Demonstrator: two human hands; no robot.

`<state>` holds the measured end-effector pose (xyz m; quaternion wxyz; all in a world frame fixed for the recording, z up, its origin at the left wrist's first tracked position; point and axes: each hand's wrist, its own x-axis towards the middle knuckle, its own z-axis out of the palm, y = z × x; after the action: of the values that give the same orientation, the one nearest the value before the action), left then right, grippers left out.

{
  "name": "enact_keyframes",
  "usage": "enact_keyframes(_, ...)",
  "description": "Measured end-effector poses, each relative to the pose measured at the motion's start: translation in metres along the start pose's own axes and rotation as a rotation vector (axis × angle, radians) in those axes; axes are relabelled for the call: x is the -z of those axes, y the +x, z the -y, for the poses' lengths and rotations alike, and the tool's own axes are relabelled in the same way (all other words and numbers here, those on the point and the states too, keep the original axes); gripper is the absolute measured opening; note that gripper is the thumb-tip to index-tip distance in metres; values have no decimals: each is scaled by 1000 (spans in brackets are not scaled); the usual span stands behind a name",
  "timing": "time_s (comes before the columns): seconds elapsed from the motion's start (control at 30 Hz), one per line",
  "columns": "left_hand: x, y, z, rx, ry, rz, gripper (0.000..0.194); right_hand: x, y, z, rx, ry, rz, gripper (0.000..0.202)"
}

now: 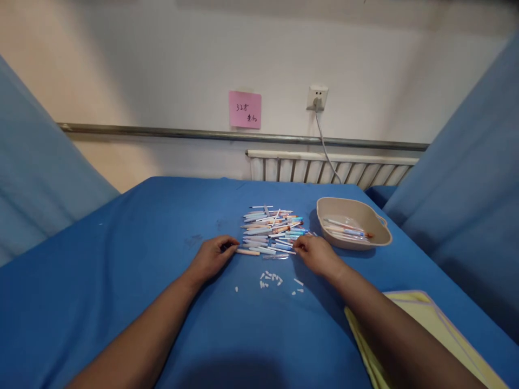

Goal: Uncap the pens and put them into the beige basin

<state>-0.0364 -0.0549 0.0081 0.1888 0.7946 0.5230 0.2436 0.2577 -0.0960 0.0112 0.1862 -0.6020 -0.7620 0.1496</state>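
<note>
A pile of pen parts (267, 231) lies in the middle of the blue-covered table, with pastel barrels, thin white refills and clear pieces. At its left edge my left hand (214, 256) is closed, thumb and finger pinched at the end of a peach-coloured pen barrel (248, 252). My right hand (316, 255) is at the pile's right edge, its fingers pressed together by the ends of several refills and barrels; what they grip is hidden. Small white pieces (271, 277) are scattered in front of the pile, nearer to me. A clear tube (275, 257) lies along the pile's near edge.
A beige basin (381, 237) holding several pens (346, 231) stands right of the pile. A folded yellow cloth (430, 324) lies under my right forearm. Behind the table are a radiator (295, 167), a rail and a plugged-in socket (317, 98). Blue curtains hang on both sides.
</note>
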Motion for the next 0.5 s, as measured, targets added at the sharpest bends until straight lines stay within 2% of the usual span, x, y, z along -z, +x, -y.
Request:
enact_keyframes(0.2,-7,2,-10,-181,120,127,19,-16,-1,4,90,-105,38,21)
enact_keyframes(0.5,-9,1,-21,-208,194,171,13,-13,4,2,30,-197,69,15)
